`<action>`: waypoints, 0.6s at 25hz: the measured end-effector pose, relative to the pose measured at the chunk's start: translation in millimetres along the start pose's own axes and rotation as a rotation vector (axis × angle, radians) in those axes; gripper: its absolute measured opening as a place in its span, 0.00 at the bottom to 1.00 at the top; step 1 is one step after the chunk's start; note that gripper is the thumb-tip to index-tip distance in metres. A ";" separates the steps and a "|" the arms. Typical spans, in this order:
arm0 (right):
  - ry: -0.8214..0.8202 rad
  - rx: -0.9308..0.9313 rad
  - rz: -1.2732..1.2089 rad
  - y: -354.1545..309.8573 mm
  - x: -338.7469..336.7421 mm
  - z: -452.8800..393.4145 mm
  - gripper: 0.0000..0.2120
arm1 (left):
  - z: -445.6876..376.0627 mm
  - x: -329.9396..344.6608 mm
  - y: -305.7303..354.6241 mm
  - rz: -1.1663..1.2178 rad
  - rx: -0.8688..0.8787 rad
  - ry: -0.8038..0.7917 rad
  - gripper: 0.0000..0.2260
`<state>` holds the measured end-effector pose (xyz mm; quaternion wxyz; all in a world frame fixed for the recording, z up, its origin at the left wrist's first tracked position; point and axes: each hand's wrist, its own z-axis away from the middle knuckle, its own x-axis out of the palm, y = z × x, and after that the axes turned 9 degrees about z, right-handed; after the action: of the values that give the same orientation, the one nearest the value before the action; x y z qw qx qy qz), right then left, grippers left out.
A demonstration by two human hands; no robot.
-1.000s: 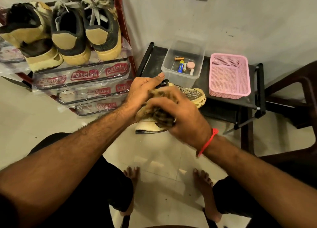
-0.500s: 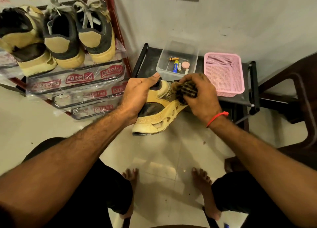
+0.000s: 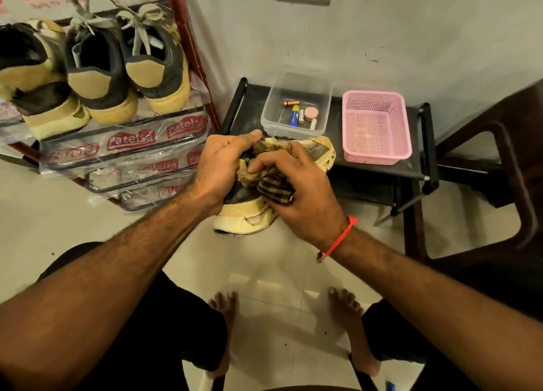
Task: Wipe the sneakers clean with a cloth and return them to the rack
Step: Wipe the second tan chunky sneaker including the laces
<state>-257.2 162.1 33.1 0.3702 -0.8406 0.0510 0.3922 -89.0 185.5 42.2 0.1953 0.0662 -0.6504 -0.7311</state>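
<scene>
So the person is sitting with bare feet on the tiled floor (image 3: 88, 229), holding one yellow-and-black sneaker (image 3: 249, 214) up in the air just in front of their knees, pretty much dead center of the scene. The left hand (image 3: 219, 167) is wrapped around the heel end of it, fingers curled tight over the collar with the thumb sticking out on top. The right hand (image 3: 305, 196), with a red thread (image 3: 338, 239) on the wrist, has its fingers bunched around a brown checked cloth (image 3: 273, 182) and is pressing that against the upper of the shoe, so both hands are clamped on something. The toe of the sneaker points off toward 1 o'clock, close to the low black stand (image 3: 382, 170) behind it; can't tell if it actually touches. Over at 10 o'clock is the shoe rack (image 3: 188, 52), red frame with plastic wrap still on the shelves, and three more sneakers (image 3: 97, 76) sit on the top shelf heels out, two with grey laces. On the black stand at 12 to 1 o'clock there's a clear plastic box (image 3: 296, 105) with a few batteries and small bits in it, and just beside it on its right a pink basket (image 3: 376, 126). A dark chair (image 3: 499, 185) sits at 3 o'clock.
</scene>
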 end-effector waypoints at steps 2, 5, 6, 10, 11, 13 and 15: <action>0.012 0.054 0.065 24.7 -9.5 -8.7 0.20 | 1.9 -1.0 -0.7 0.008 0.008 -0.011 0.15; 0.106 0.343 0.103 52.4 -20.4 -18.5 0.19 | 6.9 1.3 -2.8 -0.041 0.022 -0.019 0.18; 0.106 0.296 0.063 40.2 -16.8 -16.0 0.19 | 6.6 1.8 -2.2 -0.030 0.019 -0.021 0.18; -0.022 -0.045 -0.012 4.2 -11.5 -3.9 0.19 | 3.6 0.1 2.1 0.044 0.013 -0.078 0.18; 0.008 0.035 0.030 22.9 -17.9 -13.1 0.20 | 4.3 1.1 2.1 0.037 0.028 -0.094 0.18; 0.075 0.303 0.124 55.2 -30.1 -27.3 0.20 | 6.9 3.6 0.3 -0.009 0.055 -0.106 0.18; 0.115 0.366 0.068 47.7 -26.9 -23.8 0.19 | 5.1 5.1 -0.7 -0.014 0.048 -0.087 0.19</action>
<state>-278.9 106.5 34.0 0.4999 -0.7780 0.1707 0.3401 -95.6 188.4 43.1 0.1599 0.0436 -0.6751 -0.7189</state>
